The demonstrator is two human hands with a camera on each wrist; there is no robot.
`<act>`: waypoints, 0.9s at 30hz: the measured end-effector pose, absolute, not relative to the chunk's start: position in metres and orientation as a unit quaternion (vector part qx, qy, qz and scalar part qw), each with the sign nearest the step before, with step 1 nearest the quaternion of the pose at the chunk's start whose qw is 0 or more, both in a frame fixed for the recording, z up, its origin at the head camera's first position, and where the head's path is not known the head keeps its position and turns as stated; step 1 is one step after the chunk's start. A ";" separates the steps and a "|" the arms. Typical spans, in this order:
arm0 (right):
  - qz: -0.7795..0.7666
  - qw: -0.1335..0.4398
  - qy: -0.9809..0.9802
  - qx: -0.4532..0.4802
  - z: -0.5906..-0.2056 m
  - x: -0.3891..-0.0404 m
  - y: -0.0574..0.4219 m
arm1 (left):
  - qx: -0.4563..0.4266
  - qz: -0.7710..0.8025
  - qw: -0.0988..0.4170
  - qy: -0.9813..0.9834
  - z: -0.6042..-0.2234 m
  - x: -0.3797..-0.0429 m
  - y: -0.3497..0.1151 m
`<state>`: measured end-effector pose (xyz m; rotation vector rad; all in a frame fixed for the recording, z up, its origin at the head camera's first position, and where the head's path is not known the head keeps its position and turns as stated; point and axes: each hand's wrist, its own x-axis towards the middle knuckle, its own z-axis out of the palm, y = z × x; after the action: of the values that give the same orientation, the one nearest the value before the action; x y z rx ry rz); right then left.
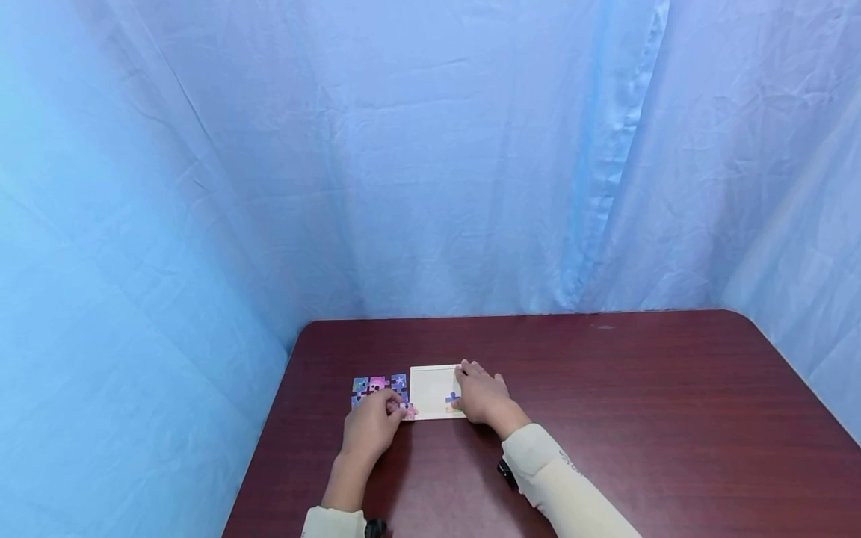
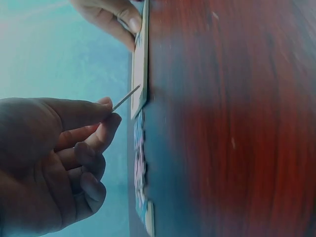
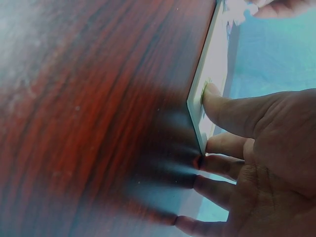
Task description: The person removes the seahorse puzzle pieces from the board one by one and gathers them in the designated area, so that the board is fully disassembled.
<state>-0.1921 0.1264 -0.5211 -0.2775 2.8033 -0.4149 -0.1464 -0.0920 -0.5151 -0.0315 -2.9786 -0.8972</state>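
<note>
A pink jigsaw piece (image 1: 411, 412) is pinched between the thumb and index finger of my left hand (image 1: 369, 426). In the left wrist view this thin piece (image 2: 126, 98) is tilted, its far end at the near-left corner of a pale puzzle tray (image 1: 429, 385). My right hand (image 1: 486, 397) rests along the tray's right side, its fingers fairly straight and spread. The right thumb (image 3: 213, 101) touches a blue-and-yellow jigsaw piece (image 1: 451, 402) lying in the tray's near-right corner. Part of that piece is hidden under the hand.
Several loose jigsaw pieces (image 1: 360, 385) lie grouped left of the tray, partly covered by the left hand. Everything sits on a dark red wooden table (image 1: 639, 418). Light blue curtains (image 1: 437, 164) hang behind it and at both sides.
</note>
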 end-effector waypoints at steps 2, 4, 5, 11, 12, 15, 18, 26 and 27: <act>-0.145 0.148 0.974 -0.096 -0.521 -0.192 0.126 | -0.004 -0.289 0.015 -0.957 -0.515 -0.145 -0.099; -0.144 0.148 0.974 -0.096 -0.522 -0.192 0.127 | 0.002 -0.289 0.014 -0.957 -0.514 -0.144 -0.105; -0.144 0.149 0.974 -0.096 -0.522 -0.192 0.127 | 0.006 -0.289 0.012 -0.957 -0.514 -0.143 -0.107; -0.145 0.150 0.973 -0.098 -0.522 -0.192 0.126 | 0.023 -0.287 0.011 -0.958 -0.512 -0.141 -0.122; -0.146 0.150 0.973 -0.098 -0.522 -0.192 0.126 | 0.027 -0.288 0.008 -0.957 -0.512 -0.140 -0.124; -0.149 0.151 0.972 -0.097 -0.522 -0.191 0.126 | 0.034 -0.284 0.002 -0.958 -0.510 -0.139 -0.127; -0.152 0.152 0.972 -0.097 -0.521 -0.191 0.126 | 0.037 -0.277 0.001 -0.960 -0.510 -0.139 -0.129; -0.151 0.150 0.972 -0.099 -0.520 -0.189 0.127 | 0.059 -0.261 0.001 -0.964 -0.511 -0.140 -0.131; -0.152 0.150 0.972 -0.099 -0.520 -0.189 0.127 | 0.063 -0.261 -0.001 -0.963 -0.511 -0.139 -0.132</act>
<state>-0.1893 0.1270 -0.5199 -0.2850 2.7918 -0.4362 -0.1395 -0.1316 -0.5109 0.1968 -3.0285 -0.8218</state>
